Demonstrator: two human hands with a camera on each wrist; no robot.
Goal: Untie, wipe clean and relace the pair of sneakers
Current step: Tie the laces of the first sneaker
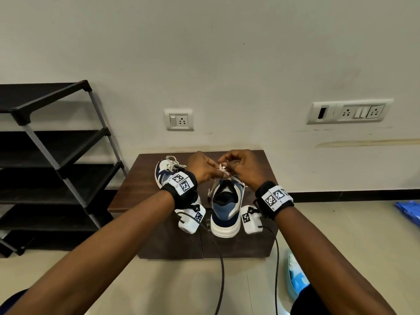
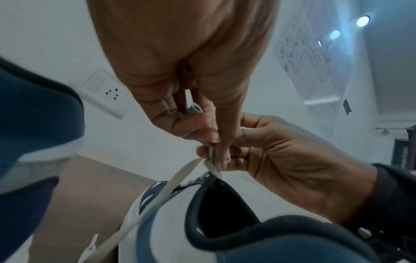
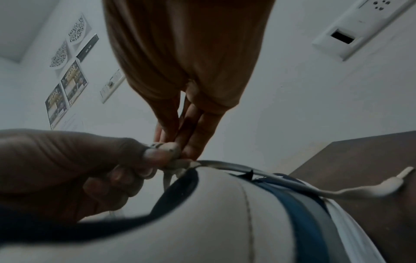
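Note:
Two white and blue sneakers stand on a dark brown low table (image 1: 136,185). The near sneaker (image 1: 226,208) has its heel toward me; the other sneaker (image 1: 164,171) is partly hidden behind my left wrist. Both hands meet over the near sneaker's tongue. My left hand (image 1: 213,172) pinches the off-white lace (image 1: 222,167) between thumb and fingers, as the left wrist view shows (image 2: 212,144). My right hand (image 1: 229,165) pinches the same lace at a small knot (image 3: 173,151). One loose lace end (image 3: 371,190) trails over the sneaker's side.
A black shoe rack (image 1: 56,155) stands left of the table. Wall sockets (image 1: 179,119) sit above it on the white wall. A blue cloth (image 1: 409,212) lies on the floor at the right, a light blue object (image 1: 295,276) near my right arm. Camera cables (image 1: 221,269) hang in front.

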